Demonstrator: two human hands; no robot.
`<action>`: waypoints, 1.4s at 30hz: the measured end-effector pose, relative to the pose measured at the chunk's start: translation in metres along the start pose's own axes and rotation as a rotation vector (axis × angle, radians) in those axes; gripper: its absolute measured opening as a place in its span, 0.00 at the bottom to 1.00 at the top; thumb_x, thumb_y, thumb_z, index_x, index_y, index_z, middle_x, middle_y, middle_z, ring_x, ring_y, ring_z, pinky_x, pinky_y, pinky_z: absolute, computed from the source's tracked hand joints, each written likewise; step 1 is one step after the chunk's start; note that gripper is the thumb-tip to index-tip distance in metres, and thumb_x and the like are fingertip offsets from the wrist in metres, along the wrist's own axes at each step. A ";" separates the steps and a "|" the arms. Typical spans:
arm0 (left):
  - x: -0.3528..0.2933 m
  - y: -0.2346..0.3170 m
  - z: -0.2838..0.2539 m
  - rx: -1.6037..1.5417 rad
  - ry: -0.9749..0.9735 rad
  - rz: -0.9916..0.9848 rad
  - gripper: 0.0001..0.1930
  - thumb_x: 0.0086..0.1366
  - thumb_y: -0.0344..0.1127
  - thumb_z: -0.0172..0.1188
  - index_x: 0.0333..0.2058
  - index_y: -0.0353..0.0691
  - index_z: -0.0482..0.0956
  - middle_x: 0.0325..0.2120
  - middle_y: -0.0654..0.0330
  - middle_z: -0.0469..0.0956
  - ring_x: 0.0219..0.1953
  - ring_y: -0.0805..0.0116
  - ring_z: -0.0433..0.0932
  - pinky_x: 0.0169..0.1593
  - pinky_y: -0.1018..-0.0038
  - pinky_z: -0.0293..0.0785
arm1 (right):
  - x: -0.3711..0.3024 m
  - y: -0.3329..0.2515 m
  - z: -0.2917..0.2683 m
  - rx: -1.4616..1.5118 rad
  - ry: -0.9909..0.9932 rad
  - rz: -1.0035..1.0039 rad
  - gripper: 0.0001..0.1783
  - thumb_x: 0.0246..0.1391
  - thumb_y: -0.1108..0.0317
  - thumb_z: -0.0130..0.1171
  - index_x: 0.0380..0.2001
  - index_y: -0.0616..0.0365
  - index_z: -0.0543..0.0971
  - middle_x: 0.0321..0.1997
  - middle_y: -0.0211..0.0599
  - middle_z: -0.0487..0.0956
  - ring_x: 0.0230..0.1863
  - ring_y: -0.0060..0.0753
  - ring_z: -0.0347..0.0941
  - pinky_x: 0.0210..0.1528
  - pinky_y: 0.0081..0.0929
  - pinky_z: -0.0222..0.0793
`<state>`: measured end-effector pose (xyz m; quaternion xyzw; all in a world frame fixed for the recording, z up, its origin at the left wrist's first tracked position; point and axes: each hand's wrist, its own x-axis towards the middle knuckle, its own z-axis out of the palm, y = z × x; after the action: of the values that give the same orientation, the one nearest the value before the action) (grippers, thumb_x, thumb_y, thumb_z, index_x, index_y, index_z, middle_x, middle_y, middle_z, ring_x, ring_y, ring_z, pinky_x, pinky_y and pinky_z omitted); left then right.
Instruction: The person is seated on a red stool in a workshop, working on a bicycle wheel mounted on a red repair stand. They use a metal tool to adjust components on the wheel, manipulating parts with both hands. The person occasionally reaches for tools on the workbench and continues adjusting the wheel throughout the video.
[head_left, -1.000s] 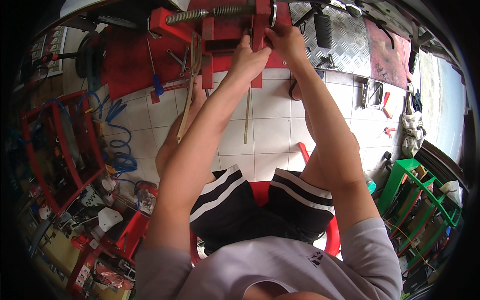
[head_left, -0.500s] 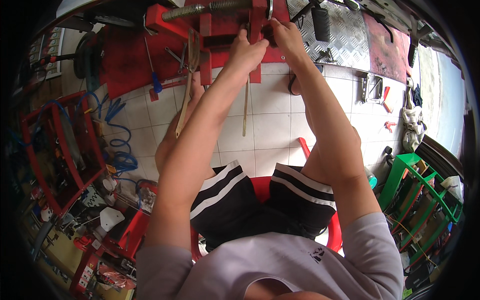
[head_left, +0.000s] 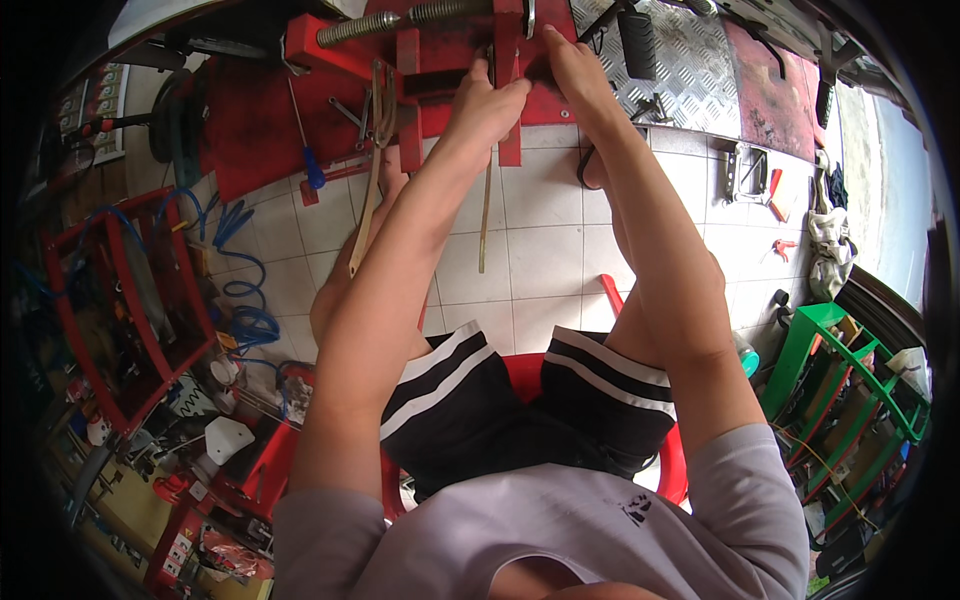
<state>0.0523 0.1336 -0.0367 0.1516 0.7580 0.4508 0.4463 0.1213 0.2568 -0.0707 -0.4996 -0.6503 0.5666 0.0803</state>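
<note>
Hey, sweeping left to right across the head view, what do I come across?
Red rack, blue-handled screwdriver, left hand, right hand, black pedal, green rack.

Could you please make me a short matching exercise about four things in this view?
Column one:
1. left hand
2. threaded rod
3. screwdriver
4. rack

Column two:
A. green, toward the lower right
B. at the near edge of the red platform
C. silvery, near the picture's top
D. against the red metal frame

Pairs: 1-D, 2-C, 3-B, 4-A.
</note>
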 end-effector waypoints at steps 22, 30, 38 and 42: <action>0.000 0.002 0.002 0.013 0.026 0.020 0.35 0.57 0.36 0.56 0.62 0.40 0.55 0.31 0.58 0.75 0.24 0.73 0.71 0.22 0.74 0.68 | -0.006 -0.001 -0.001 0.021 -0.125 -0.052 0.17 0.57 0.57 0.50 0.37 0.58 0.80 0.21 0.26 0.74 0.22 0.18 0.66 0.23 0.18 0.58; 0.003 -0.003 0.005 0.058 0.039 0.021 0.28 0.57 0.42 0.56 0.56 0.41 0.62 0.43 0.57 0.73 0.40 0.68 0.73 0.36 0.69 0.73 | 0.004 0.012 0.007 -0.211 0.009 -0.368 0.15 0.52 0.56 0.55 0.36 0.52 0.81 0.24 0.37 0.81 0.29 0.34 0.79 0.37 0.29 0.73; 0.007 -0.010 0.004 0.102 0.036 0.023 0.27 0.58 0.41 0.54 0.56 0.42 0.62 0.49 0.57 0.67 0.43 0.68 0.71 0.35 0.69 0.72 | -0.002 0.001 0.017 -0.291 0.078 -0.328 0.16 0.53 0.56 0.52 0.37 0.53 0.81 0.25 0.43 0.81 0.32 0.45 0.79 0.39 0.33 0.73; 0.004 -0.008 0.009 0.070 0.034 0.025 0.28 0.58 0.39 0.54 0.57 0.43 0.61 0.46 0.59 0.69 0.41 0.68 0.71 0.34 0.70 0.71 | 0.004 0.008 0.022 -0.213 0.105 -0.262 0.17 0.53 0.56 0.51 0.39 0.53 0.81 0.28 0.46 0.81 0.36 0.48 0.78 0.42 0.35 0.72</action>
<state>0.0587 0.1365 -0.0466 0.1690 0.7790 0.4320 0.4219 0.1095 0.2441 -0.0864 -0.4452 -0.7612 0.4522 0.1340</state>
